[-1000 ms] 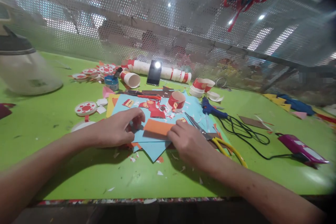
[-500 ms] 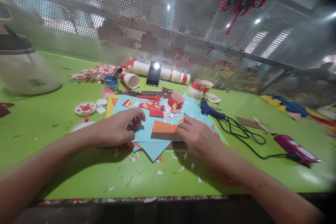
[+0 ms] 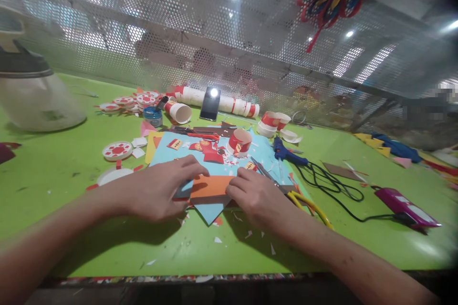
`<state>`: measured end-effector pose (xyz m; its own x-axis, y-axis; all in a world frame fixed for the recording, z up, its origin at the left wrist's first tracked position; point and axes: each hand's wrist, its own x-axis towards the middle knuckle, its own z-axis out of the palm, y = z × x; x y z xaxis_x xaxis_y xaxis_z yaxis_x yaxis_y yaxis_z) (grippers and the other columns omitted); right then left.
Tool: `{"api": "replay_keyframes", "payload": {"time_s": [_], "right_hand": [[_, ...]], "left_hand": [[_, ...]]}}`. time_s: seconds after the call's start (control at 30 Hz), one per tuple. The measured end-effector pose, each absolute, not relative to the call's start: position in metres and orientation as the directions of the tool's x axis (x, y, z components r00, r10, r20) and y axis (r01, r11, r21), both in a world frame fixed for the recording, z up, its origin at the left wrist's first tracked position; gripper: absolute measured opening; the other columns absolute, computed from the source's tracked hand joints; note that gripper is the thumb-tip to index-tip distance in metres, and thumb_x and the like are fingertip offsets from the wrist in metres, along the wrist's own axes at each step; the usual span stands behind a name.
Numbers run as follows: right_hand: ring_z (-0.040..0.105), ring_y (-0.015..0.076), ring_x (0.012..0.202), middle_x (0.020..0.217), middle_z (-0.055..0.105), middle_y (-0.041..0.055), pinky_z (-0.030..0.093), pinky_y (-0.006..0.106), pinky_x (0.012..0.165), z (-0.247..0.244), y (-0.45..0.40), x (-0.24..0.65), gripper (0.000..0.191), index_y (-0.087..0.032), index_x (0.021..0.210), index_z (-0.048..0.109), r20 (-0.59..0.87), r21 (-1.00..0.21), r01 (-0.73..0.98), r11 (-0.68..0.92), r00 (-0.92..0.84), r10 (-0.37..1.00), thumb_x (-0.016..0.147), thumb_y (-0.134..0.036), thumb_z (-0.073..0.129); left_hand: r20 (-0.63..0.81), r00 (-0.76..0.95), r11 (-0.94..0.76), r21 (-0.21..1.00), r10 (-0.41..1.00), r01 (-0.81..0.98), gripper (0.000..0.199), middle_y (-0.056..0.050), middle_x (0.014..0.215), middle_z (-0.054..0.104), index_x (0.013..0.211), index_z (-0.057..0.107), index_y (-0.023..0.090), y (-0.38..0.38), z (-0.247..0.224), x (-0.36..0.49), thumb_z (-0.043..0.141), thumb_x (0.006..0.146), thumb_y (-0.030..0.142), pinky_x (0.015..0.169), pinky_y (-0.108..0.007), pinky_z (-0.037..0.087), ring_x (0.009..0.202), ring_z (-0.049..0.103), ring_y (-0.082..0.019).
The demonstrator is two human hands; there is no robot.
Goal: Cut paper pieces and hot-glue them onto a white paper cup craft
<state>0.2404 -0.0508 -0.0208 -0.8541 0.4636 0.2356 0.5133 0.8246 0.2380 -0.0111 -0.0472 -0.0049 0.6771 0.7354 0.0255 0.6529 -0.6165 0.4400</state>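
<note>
A strip of orange paper (image 3: 212, 188) lies over the light blue paper sheet (image 3: 175, 155). My right hand (image 3: 259, 198) pinches its right end, fingers bent and pressed together. At its left edge is my left hand (image 3: 161, 188), thumb and index finger apart, with the index fingertip at the upper left corner. Yellow-handled scissors (image 3: 311, 204) lie partly under my right wrist, blades pointing away. Beyond the strip stand a cut red-and-white paper cup (image 3: 239, 143) and red paper scraps (image 3: 211, 152) on the blue sheet.
A blue glue gun (image 3: 288, 151) with a black cord lies to the right, near a purple device (image 3: 408, 207). Along the back are a phone (image 3: 210, 104), a white tube of cups (image 3: 231, 101) and a blue jar (image 3: 153, 116). A large plastic bottle (image 3: 39, 100) stands left.
The orange strip has come left and nearer to me with my right hand. My left hand has moved to its left edge. The scissors beside my right hand now show more fully.
</note>
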Motion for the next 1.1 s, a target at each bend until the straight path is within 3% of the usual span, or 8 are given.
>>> {"api": "replay_keyframes", "payload": {"time_s": [0.17,0.3,0.43,0.53,0.63,0.83,0.93,1.1], "right_hand": [[0.041,0.0195,0.074,0.074,0.057,0.0079,0.035,0.032,0.065,-0.014,-0.044,0.249,0.01,-0.011,0.077,0.059,0.304,0.185,0.595,0.782,-0.791,0.531,0.084,-0.009,0.052],[0.038,0.0184,0.069,0.071,0.057,0.008,0.033,0.031,0.061,-0.013,-0.056,0.245,0.024,-0.011,0.075,0.06,0.322,0.164,0.525,0.835,-0.828,0.458,0.089,-0.006,0.042],[0.037,0.0179,0.068,0.069,0.056,0.0081,0.031,0.031,0.059,-0.021,-0.06,0.24,0.025,-0.011,0.071,0.06,0.266,0.159,0.479,0.863,-0.863,0.43,0.088,-0.005,0.042],[0.038,0.0178,0.069,0.07,0.057,0.0084,0.032,0.031,0.06,-0.026,-0.057,0.242,0.023,-0.011,0.072,0.061,0.25,0.122,0.495,0.86,-0.854,0.456,0.088,-0.006,0.046],[0.041,0.0178,0.07,0.074,0.059,0.0085,0.034,0.03,0.061,-0.03,-0.05,0.248,0.02,-0.011,0.074,0.063,0.234,0.02,0.528,0.849,-0.828,0.51,0.087,-0.006,0.049],[0.051,0.016,0.074,0.078,0.061,0.0078,0.041,0.027,0.063,-0.037,-0.037,0.252,0.02,-0.011,0.083,0.068,0.248,-0.354,0.545,0.76,-0.729,0.638,0.091,-0.018,0.052],[0.053,0.0151,0.071,0.073,0.06,0.0059,0.043,0.027,0.064,-0.035,-0.036,0.25,0.02,-0.012,0.078,0.068,0.226,-0.42,0.56,0.714,-0.697,0.68,0.09,-0.021,0.054],[0.055,0.0139,0.071,0.075,0.063,0.0048,0.043,0.026,0.065,-0.03,-0.038,0.25,0.009,-0.012,0.081,0.066,0.228,-0.493,0.58,0.649,-0.634,0.739,0.085,-0.018,0.061]], "left_hand": [[0.033,0.648,-0.591,0.447,0.761,0.671,0.042,-0.007,0.109,0.055,0.117,0.051,0.024,-0.046,-0.011,-0.007,0.058,0.077,0.033,0.075,-0.032,0.044,0.09,0.056,-0.023],[0.113,0.644,-0.615,0.456,0.757,0.643,0.04,-0.006,0.105,0.054,0.116,0.052,0.024,-0.044,-0.015,-0.008,0.059,0.077,0.03,0.07,-0.029,0.042,0.085,0.055,-0.021],[0.216,0.69,-0.718,0.318,0.691,0.62,0.012,-0.005,0.089,0.05,0.083,0.065,0.021,-0.045,-0.021,-0.003,0.055,0.078,0.018,0.067,-0.029,0.037,0.08,0.049,-0.019],[0.222,0.701,-0.732,0.293,0.678,0.615,0.018,-0.005,0.083,0.05,0.07,0.064,0.018,-0.045,-0.029,0.002,0.051,0.084,0.02,0.062,-0.029,0.034,0.073,0.046,-0.017],[0.226,0.686,-0.713,0.36,0.692,0.601,0.019,-0.005,0.082,0.053,0.076,0.063,0.018,-0.042,-0.035,0.006,0.047,0.087,0.019,0.063,-0.029,0.036,0.072,0.048,-0.016],[0.123,0.645,-0.606,0.508,0.754,0.612,0.016,-0.003,0.081,0.057,0.081,0.063,0.019,-0.042,-0.034,0.01,0.052,0.087,0.03,0.065,-0.028,0.04,0.072,0.052,-0.016],[0.137,0.617,-0.583,0.534,0.775,0.613,0.02,-0.003,0.079,0.058,0.081,0.063,0.018,-0.045,-0.034,0.012,0.052,0.088,0.033,0.065,-0.027,0.04,0.072,0.053,-0.015],[0.259,0.564,-0.607,0.51,0.784,0.61,0.024,-0.002,0.072,0.055,0.074,0.063,0.016,-0.046,-0.037,0.013,0.047,0.09,0.023,0.061,-0.026,0.039,0.066,0.051,-0.013]]}}
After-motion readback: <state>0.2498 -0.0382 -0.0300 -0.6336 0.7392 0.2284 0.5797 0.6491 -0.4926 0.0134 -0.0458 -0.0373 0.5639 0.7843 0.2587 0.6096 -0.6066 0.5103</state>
